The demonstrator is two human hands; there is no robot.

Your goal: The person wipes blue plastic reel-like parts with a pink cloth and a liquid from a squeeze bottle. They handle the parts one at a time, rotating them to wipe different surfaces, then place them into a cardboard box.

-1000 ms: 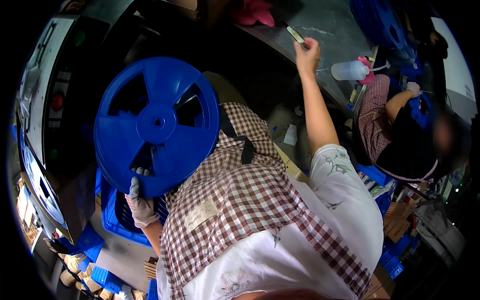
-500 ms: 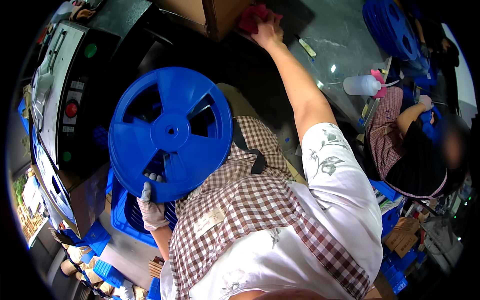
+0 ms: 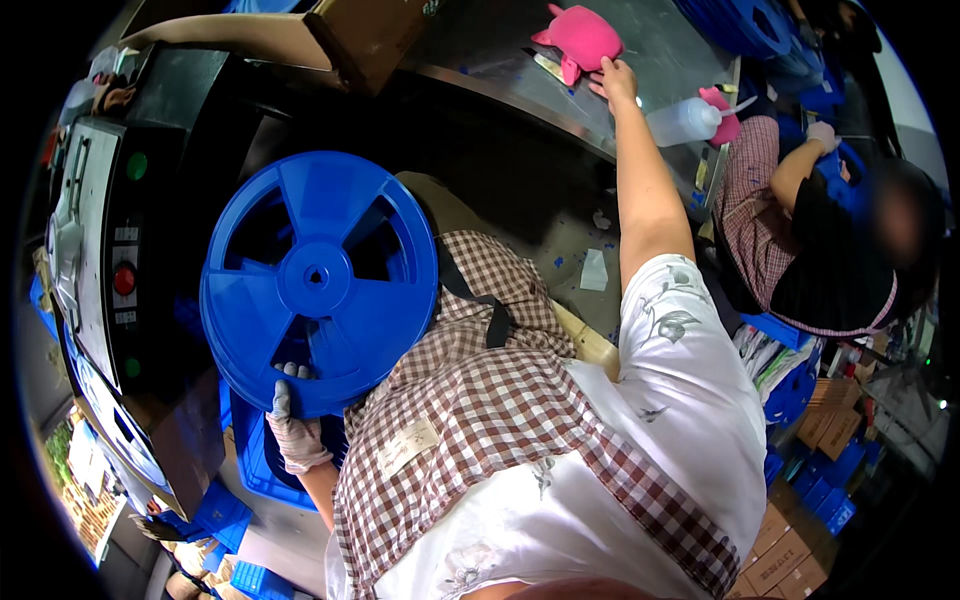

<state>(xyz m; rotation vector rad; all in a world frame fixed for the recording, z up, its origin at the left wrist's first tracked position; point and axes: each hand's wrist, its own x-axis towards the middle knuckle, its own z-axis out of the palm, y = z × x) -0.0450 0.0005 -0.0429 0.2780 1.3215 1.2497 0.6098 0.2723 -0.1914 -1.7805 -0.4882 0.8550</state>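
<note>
A large blue plastic reel (image 3: 375, 318) with cut-out windows and a round hub leans in front of my apron. My left hand (image 3: 299, 440), in a pale glove, grips its lower rim, with the thumb outside and the fingertips showing through a window. Over the grey metal table, my bare right hand (image 3: 617, 84) pinches the edge of a pink cloth (image 3: 585, 38). Beside that hand lies a translucent squeeze bottle (image 3: 678, 123) with a thin spout. A small cutter-like tool (image 3: 552, 68) rests on the table below the cloth.
To the left stands a dark machine with a red button (image 3: 124, 279) and green buttons. A cardboard box (image 3: 370, 35) sits at the table's left end. Blue reels (image 3: 735, 25) are stacked at the far right, near a co-worker's sleeve (image 3: 770, 215). A blue crate (image 3: 262, 470) is below my reel.
My right hand has moved right along the table with the pink cloth, away from the box and toward the bottle. The cloth is more spread out. My left hand still holds the reel.
</note>
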